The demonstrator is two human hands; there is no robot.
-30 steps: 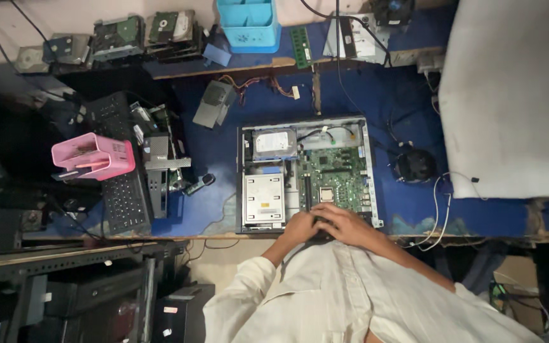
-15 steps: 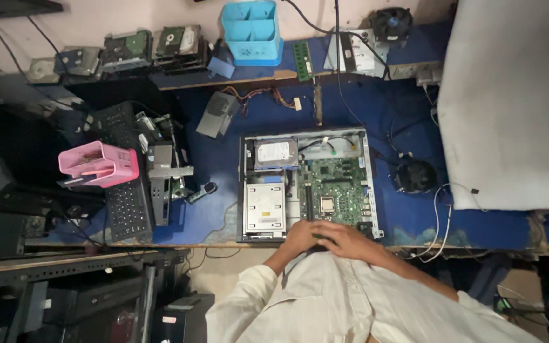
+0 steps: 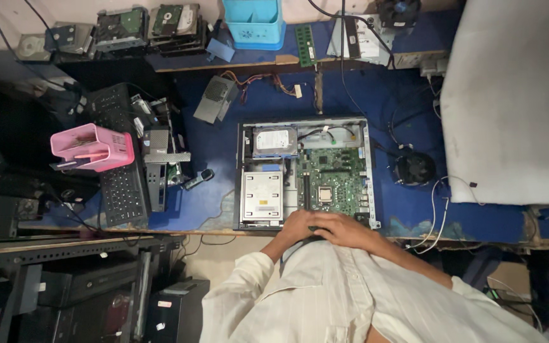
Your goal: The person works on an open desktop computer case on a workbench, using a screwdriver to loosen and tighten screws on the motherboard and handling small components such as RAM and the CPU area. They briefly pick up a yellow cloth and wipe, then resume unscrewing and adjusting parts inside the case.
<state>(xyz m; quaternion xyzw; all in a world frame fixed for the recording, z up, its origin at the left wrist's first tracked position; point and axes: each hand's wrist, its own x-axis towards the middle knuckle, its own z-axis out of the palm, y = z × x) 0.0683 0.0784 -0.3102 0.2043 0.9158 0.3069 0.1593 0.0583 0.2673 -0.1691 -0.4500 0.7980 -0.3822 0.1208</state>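
open desktop case (image 3: 304,173) flat on blue bench top (image 3: 408,209), cover off, so insides face up for access. near edge of case flush with bench front, close to body. left hand (image 3: 297,227) and right hand (image 3: 341,228) together at near rim of case, just below green motherboard (image 3: 335,180). fingers of both curled down over a small dark part (image 3: 314,228) between them; grip on it likely but cannot tell for sure, mostly hidden by knuckles. not spread wide, not fists either.

inside case: silver hard drive (image 3: 275,141) at far left corner, grey metal drive cage (image 3: 261,197) beside left hand, processor socket (image 3: 325,194) bare, no cooler on it. round black fan (image 3: 414,169) lying apart on bench right of case, probably the cooler pulled off and set aside.

left of case: black keyboard (image 3: 122,190) on edge of bench, pink basket (image 3: 92,147) resting over it, loose metal brackets near. far shelf: blue bin (image 3: 254,22), stacked hard drives (image 3: 150,25), loose memory stick (image 3: 304,44). big white sheet (image 3: 509,101) covering right side of bench.
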